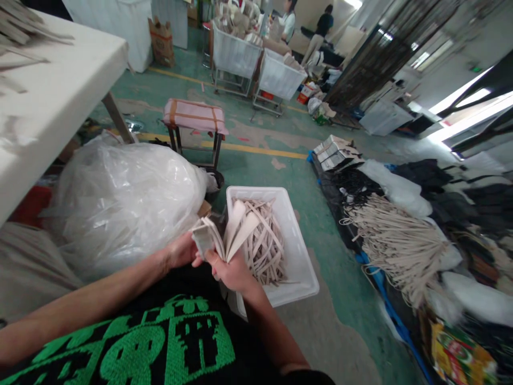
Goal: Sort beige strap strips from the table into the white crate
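Note:
Both hands are in front of my body, holding a small bundle of flat beige pieces [205, 238] that look like cut fabric or leather straps. My left hand [183, 251] is closed on the bundle's left side, its fingers partly hidden behind it. My right hand [233, 271] pinches the lower end, and several pieces fan apart above its thumb. Just beyond the right hand is a white plastic tub [297, 251], with a tangle of narrow beige strips [262, 243] inside. The fanned ends overlap the tub's left side in view.
A large clear plastic bag [132, 192] bulges at the left beneath a white table [76, 59]. A pink-topped stool [194, 116] stands ahead. Bundled beige cords [393, 230] lie on a pallet at right. White wheeled bins [236, 53] and two people are farther back.

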Demonstrator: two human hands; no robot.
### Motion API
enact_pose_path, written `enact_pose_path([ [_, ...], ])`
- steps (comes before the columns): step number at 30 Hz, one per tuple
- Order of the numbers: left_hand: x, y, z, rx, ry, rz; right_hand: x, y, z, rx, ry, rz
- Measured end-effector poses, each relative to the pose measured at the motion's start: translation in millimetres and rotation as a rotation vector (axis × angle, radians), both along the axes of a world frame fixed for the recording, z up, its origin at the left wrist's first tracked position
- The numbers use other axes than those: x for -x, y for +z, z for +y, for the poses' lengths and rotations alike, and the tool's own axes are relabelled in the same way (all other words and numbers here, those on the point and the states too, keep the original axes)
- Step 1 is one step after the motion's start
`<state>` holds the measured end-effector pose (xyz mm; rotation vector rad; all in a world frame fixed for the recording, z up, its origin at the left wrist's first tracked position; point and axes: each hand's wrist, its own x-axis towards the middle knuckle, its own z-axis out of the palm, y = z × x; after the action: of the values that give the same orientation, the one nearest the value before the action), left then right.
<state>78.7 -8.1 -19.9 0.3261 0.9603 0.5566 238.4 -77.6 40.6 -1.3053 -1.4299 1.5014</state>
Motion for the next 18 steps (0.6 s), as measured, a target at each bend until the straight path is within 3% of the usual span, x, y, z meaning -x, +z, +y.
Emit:
enact_pose_path([
  [3, -5, 7.2, 24, 0.156, 0.091, -0.061, -16, -0.6, -22, 0.134, 0.118, 0.008],
  [8, 9, 32.4, 75, 0.117, 0.481, -0.057, -57, -40.1, -48, 0.345, 0.137, -0.046],
  [11, 20, 50.8, 95, -0.004, 0.629, 0.007, -67, -59.0, -56, 0.431, 0.132, -0.021],
  [14, 32, 66.0, 102, -0.223, 0.735, 0.065, -56, -61.3, -52, 0.440, 0.141, 0.008],
  [16, 39, 72.1, 96, -0.400, 0.727, 0.103, -40, -55.5, -40, 0.383, 0.146, 0.030],
  [18, 44, 73.8, 82, -0.510, 0.621, 0.124, -22, -47.4, -23, 0.305, 0.093, 0.101],
])
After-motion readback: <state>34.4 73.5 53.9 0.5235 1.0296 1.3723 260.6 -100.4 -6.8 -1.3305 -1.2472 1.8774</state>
